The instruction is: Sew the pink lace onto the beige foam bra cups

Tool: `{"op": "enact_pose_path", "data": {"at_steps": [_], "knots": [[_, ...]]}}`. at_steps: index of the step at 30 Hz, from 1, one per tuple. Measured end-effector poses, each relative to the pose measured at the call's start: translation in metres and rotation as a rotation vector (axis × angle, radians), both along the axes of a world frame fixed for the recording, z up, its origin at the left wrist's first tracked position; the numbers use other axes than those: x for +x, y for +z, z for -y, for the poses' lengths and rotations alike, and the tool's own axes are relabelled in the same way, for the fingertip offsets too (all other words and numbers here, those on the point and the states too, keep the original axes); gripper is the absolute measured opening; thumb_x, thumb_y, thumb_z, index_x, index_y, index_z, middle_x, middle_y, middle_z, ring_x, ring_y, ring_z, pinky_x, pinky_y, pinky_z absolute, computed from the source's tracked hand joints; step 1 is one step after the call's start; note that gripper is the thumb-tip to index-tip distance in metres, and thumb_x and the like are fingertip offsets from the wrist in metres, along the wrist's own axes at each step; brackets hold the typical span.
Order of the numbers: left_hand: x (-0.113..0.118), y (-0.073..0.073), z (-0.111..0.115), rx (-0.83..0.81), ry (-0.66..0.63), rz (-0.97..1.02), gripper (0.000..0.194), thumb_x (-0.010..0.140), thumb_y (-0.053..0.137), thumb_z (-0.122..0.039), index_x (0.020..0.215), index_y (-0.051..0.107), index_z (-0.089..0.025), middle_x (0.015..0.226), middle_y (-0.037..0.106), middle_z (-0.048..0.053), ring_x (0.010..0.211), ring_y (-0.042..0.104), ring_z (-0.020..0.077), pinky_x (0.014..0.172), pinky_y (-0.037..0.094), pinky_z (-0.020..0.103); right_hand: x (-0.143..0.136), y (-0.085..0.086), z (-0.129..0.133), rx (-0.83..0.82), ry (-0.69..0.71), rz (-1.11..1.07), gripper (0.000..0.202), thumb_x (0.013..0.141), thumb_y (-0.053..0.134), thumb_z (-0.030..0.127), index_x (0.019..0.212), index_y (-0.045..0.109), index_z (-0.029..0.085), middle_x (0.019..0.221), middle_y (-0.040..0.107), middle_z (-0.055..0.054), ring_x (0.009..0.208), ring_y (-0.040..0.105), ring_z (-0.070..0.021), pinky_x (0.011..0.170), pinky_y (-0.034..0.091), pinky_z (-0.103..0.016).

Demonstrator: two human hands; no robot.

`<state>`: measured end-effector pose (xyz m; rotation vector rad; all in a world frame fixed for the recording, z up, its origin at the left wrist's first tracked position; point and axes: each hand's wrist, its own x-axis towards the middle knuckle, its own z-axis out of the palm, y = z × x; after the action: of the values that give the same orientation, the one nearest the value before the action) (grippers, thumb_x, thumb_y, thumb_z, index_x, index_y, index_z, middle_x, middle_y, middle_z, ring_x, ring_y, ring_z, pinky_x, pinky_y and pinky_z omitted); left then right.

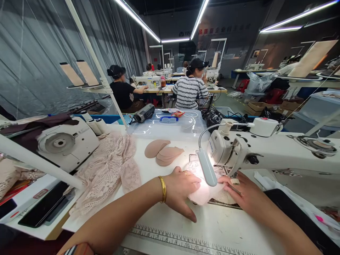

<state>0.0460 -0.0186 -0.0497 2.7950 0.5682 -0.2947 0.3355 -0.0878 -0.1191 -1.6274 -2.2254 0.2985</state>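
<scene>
A pale pink lace piece (200, 194) lies under the head of the white sewing machine (220, 147), brightly lit by a small gooseneck lamp (207, 168). My left hand (179, 189), with a gold bangle at the wrist, rests on the piece's left side, its fingers stretched out and the thumb spread away. On the right side, close to the needle area, my right hand (237, 189) touches the piece with fingers extended. The lamp and the machine head hide part of the fabric and the needle. Several tan teardrop-shaped pads (168, 154) lie behind my left hand.
Beige lace fabric (106, 168) is heaped on the left. A printed ruler (172, 241) runs along the front edge. Beyond the table stands a clear plastic box (170, 127). A thread stand pole (95, 60) rises at left. Two people sit at machines ahead.
</scene>
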Motion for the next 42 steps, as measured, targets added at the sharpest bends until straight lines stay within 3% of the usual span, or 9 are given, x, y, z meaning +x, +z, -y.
{"op": "enact_pose_path", "data": {"at_steps": [4, 8, 10, 16, 21, 26, 33, 38, 42], "knots": [[-0.003, -0.004, -0.004, -0.019, -0.021, 0.081, 0.052, 0.079, 0.079, -0.050, 0.124, 0.065, -0.028, 0.126, 0.066, 0.009, 0.112, 0.058, 0.0332, 0.078, 0.027, 0.036, 0.018, 0.001, -0.002, -0.078, -0.024, 0.002, 0.027, 0.103, 0.045, 0.044, 0.092, 0.064, 0.028, 0.097, 0.069, -0.005, 0.088, 0.066, -0.0250, 0.075, 0.055, -0.036], [0.005, -0.018, -0.002, 0.086, -0.038, 0.180, 0.014, 0.084, 0.071, -0.031, 0.092, 0.067, -0.020, 0.110, 0.071, 0.007, 0.099, 0.062, 0.0281, 0.075, 0.024, 0.036, 0.035, 0.002, -0.006, 0.059, -0.183, 0.023, 0.020, 0.095, 0.050, 0.040, 0.085, 0.060, 0.026, 0.080, 0.066, -0.004, 0.068, 0.062, -0.0230, 0.057, 0.049, -0.032], [0.009, -0.023, -0.001, 0.104, -0.063, 0.213, 0.007, 0.082, 0.067, -0.022, 0.086, 0.063, -0.018, 0.101, 0.072, 0.006, 0.093, 0.063, 0.0256, 0.074, 0.023, 0.037, 0.030, 0.006, -0.005, 0.086, -0.140, -0.030, 0.021, 0.097, 0.049, 0.040, 0.087, 0.062, 0.026, 0.082, 0.068, -0.005, 0.070, 0.064, -0.0228, 0.060, 0.051, -0.033], [0.011, -0.030, -0.008, 0.135, -0.089, 0.275, 0.016, 0.082, 0.067, -0.019, 0.097, 0.067, -0.023, 0.102, 0.073, 0.002, 0.094, 0.064, 0.0245, 0.079, 0.024, 0.039, -0.017, 0.011, 0.005, 0.027, 0.223, -0.101, 0.030, 0.102, 0.044, 0.029, 0.110, 0.073, 0.031, 0.114, 0.075, -0.006, 0.106, 0.067, -0.0267, 0.088, 0.056, -0.040], [0.013, -0.031, -0.016, 0.113, -0.082, 0.287, 0.021, 0.084, 0.065, -0.014, 0.100, 0.072, -0.026, 0.119, 0.073, 0.004, 0.106, 0.063, 0.0263, 0.087, 0.027, 0.043, -0.013, 0.002, 0.005, 0.067, 0.146, 0.021, 0.029, 0.097, 0.044, 0.020, 0.094, 0.071, 0.030, 0.117, 0.076, -0.002, 0.096, 0.067, -0.0243, 0.087, 0.054, -0.042], [0.015, -0.031, -0.020, 0.116, -0.070, 0.273, 0.023, 0.081, 0.064, -0.009, 0.094, 0.073, -0.026, 0.117, 0.074, 0.002, 0.099, 0.063, 0.0238, 0.091, 0.027, 0.045, -0.015, 0.003, 0.001, 0.075, 0.153, 0.053, 0.034, 0.102, 0.044, 0.029, 0.126, 0.068, 0.035, 0.125, 0.074, -0.003, 0.101, 0.067, -0.0261, 0.092, 0.052, -0.043], [0.017, -0.033, -0.026, 0.152, -0.058, 0.259, 0.019, 0.079, 0.063, -0.006, 0.084, 0.071, -0.023, 0.113, 0.073, 0.002, 0.099, 0.061, 0.0236, 0.091, 0.026, 0.045, -0.017, -0.011, -0.005, 0.162, -0.001, 0.180, 0.042, 0.105, 0.035, 0.027, 0.128, 0.069, 0.034, 0.110, 0.078, -0.003, 0.086, 0.066, -0.0264, 0.082, 0.053, -0.043], [0.017, -0.031, -0.027, 0.148, -0.071, 0.271, 0.016, 0.081, 0.064, -0.008, 0.081, 0.071, -0.022, 0.105, 0.074, 0.001, 0.092, 0.061, 0.0210, 0.093, 0.025, 0.045, -0.016, -0.013, -0.002, 0.175, 0.071, 0.161, 0.039, 0.104, 0.040, 0.028, 0.130, 0.068, 0.035, 0.128, 0.074, -0.004, 0.101, 0.070, -0.0272, 0.091, 0.053, -0.048], [0.017, -0.029, -0.027, 0.136, -0.089, 0.301, 0.010, 0.084, 0.066, -0.015, 0.081, 0.071, -0.022, 0.102, 0.075, 0.002, 0.088, 0.062, 0.0204, 0.093, 0.025, 0.045, -0.020, -0.007, -0.002, 0.170, 0.093, 0.159, 0.038, 0.103, 0.041, 0.025, 0.122, 0.071, 0.035, 0.129, 0.074, -0.002, 0.108, 0.070, -0.0278, 0.092, 0.053, -0.049]]}}
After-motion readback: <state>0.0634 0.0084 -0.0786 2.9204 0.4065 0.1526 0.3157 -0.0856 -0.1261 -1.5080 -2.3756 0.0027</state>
